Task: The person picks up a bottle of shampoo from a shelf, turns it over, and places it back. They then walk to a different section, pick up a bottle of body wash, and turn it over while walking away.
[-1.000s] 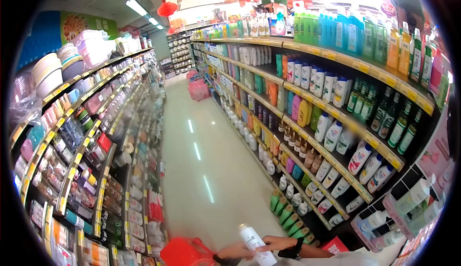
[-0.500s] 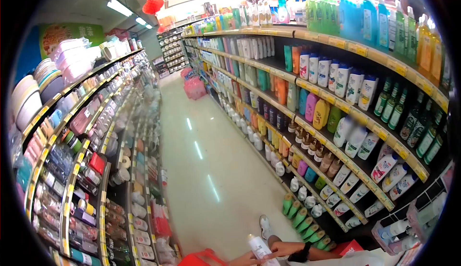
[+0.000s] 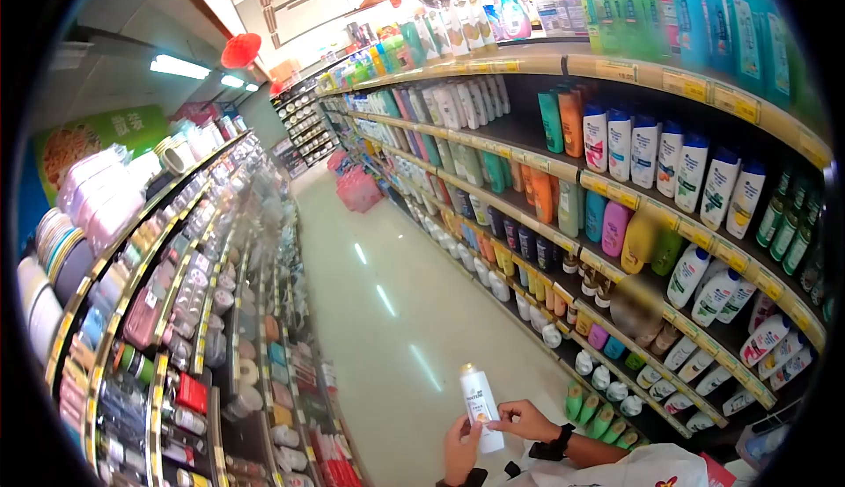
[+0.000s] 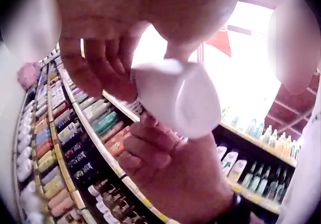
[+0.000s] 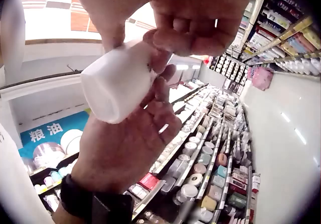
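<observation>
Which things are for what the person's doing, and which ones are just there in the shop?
For the job:
tall white plastic bottle with a printed front
left fingers and right fingers, both holding it

Just there:
blue-capped white plastic bottles, shelved
bulky pink bundle
round red hanging decoration

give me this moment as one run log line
left hand: holds white bottle | right hand: holds same bottle | label: showing | around: stocked shelves
</observation>
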Tool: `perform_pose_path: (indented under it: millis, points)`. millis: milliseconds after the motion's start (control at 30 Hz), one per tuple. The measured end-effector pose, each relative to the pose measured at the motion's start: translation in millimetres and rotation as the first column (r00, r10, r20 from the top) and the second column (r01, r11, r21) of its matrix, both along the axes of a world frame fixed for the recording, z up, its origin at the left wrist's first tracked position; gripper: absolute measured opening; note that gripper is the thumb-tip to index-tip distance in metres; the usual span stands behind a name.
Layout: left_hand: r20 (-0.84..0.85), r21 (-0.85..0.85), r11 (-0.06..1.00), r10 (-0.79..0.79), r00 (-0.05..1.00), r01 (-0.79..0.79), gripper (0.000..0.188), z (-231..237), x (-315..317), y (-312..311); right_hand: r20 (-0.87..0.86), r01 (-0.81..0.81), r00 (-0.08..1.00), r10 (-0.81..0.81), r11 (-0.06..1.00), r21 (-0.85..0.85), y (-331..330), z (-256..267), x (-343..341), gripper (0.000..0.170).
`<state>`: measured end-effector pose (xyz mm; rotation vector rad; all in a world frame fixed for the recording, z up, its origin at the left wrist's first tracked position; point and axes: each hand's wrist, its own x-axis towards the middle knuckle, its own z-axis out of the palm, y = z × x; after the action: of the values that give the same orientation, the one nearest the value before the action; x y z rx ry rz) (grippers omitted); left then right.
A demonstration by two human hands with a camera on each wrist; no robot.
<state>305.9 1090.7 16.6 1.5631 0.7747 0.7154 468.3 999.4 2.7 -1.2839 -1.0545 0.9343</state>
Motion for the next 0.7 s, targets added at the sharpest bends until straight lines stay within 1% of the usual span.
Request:
perform_pose_path:
  millis: [33, 67, 167, 267, 367, 400, 500, 600, 700]
  points:
    - [-0.010, 0.065, 0.996, 0.068, 0.998, -0.067, 0.026, 4.7, 10.2, 7.8, -0.006, -0.011, 1.000, 0.012, 1.000, 0.024, 11.1, 1.6, 6.8, 0.030]
    - [0.046, 0.172, 0.978, 0.112, 0.993, -0.119, 0.022, 10.7, 21.6, 16.2, -0.014, -0.026, 1.000, 0.026, 0.999, 0.043, 21.3, 1.4, 12.4, 0.029]
    - [0.065, 0.327, 0.941, 0.069, 0.996, -0.086, 0.020, 16.9, 42.2, 49.6, -0.072, -0.026, 0.997, 0.029, 0.999, 0.044, 50.1, -5.3, 26.9, 0.029]
    - [0.013, 0.394, 0.917, 0.061, 0.998, -0.061, 0.022, 17.0, 52.6, 78.0, -0.024, -0.081, 0.996, 0.081, 0.997, -0.004, 73.0, 1.3, 45.2, 0.032]
    - [0.033, 0.394, 0.917, 0.058, 0.998, -0.066, 0.023, 11.4, 68.2, 106.1, 0.046, -0.094, 0.994, 0.100, 0.989, -0.112, 98.7, 3.9, 62.6, 0.036]
    - [0.035, 0.357, 0.932, 0.060, 0.998, -0.068, 0.023, 7.3, 74.4, 118.0, 0.027, -0.089, 0.995, 0.093, 0.989, -0.120, 109.6, 7.5, 67.8, 0.036]
    - [0.063, 0.361, 0.932, -0.054, 0.997, 0.028, 0.033, -1.7, 94.6, 163.6, 0.071, -0.028, 0.997, 0.036, 0.993, -0.111, 147.3, 12.3, 86.8, 0.035]
    - [0.016, 0.272, 0.960, -0.081, 0.997, 0.073, 0.024, 2.0, 120.4, 215.2, 0.030, 0.022, 0.999, -0.020, 0.996, -0.083, 195.0, 14.7, 108.5, 0.031]
    - [0.213, 0.102, 0.992, -0.094, 0.973, 0.073, 0.025, -8.8, 150.0, 269.2, 0.171, 0.117, 0.980, -0.103, 0.990, -0.078, 248.0, -1.9, 132.1, 0.027]
